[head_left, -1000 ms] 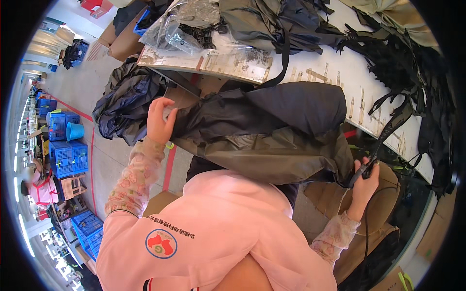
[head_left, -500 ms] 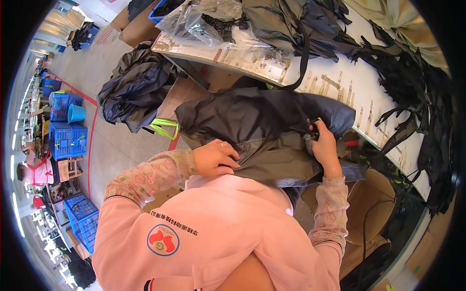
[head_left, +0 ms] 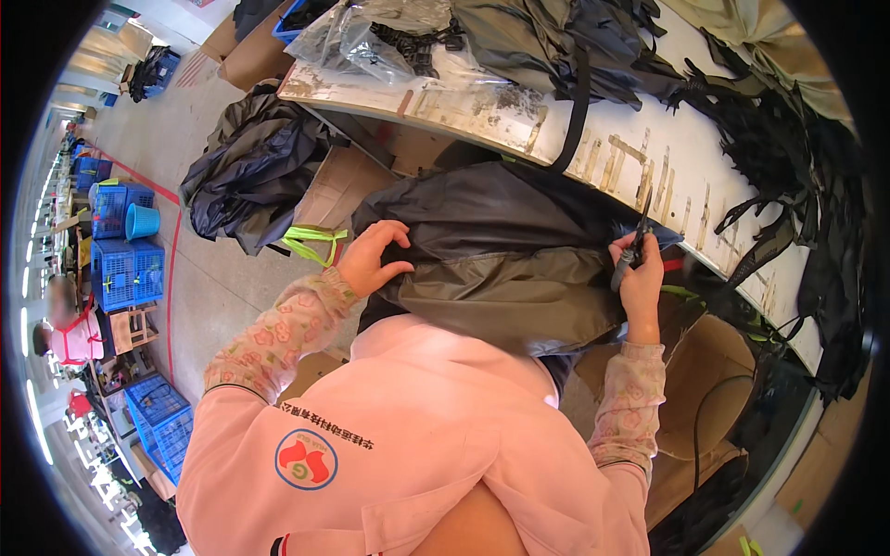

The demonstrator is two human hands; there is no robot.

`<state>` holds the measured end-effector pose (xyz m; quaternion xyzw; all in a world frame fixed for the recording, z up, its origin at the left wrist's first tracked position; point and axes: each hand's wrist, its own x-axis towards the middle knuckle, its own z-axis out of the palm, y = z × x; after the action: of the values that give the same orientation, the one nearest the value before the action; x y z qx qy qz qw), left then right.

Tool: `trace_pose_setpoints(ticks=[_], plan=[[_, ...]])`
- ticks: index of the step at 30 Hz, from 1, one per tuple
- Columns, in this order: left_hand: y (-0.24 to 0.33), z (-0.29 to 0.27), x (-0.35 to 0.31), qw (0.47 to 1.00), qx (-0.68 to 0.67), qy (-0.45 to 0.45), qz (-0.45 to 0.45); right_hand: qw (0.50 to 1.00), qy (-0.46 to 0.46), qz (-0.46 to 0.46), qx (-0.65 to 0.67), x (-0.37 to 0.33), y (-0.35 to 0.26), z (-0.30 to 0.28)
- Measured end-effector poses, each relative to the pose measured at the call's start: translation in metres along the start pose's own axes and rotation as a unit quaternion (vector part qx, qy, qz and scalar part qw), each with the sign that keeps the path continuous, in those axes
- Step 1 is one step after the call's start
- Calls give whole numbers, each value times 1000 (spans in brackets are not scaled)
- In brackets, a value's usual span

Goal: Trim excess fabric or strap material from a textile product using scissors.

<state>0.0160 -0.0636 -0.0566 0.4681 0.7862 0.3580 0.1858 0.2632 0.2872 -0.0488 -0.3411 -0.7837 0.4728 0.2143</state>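
A dark grey and olive fabric piece [head_left: 501,269], thin and creased like a bag or cover, lies across my lap against the table edge. At its left end is my left hand [head_left: 371,259], thumb and fingers apart, touching or just above the cloth. My right hand [head_left: 640,278] is at the right end, its fingers closed round a dark narrow piece [head_left: 642,232] that points up and has a greyish lower end. Whether this is a strap with a buckle or a small tool, I cannot tell.
The worn white table [head_left: 445,111] holds more dark fabric [head_left: 556,46], a clear plastic bag [head_left: 357,37] of black parts and a heap of black straps [head_left: 788,157]. Another fabric pile [head_left: 250,176] is at left. Cardboard [head_left: 705,371] stands at right, blue crates [head_left: 127,273] far left.
My left hand has lifted and moved left, its fingers spreading. My right hand has moved slightly right with the dark narrow piece, which now points upward. The fabric has shifted and lies flatter.
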Motion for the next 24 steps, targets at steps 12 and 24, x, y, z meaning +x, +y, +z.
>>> trace_pose_setpoints(ticks=[12,24], plan=[[1,-6,-2,993,-16,-103,-52,989,-139,44,32,-5,10,7],[29,-48,43,964,-241,-100,-47,977,-138,115,110,-28,-11,-45]])
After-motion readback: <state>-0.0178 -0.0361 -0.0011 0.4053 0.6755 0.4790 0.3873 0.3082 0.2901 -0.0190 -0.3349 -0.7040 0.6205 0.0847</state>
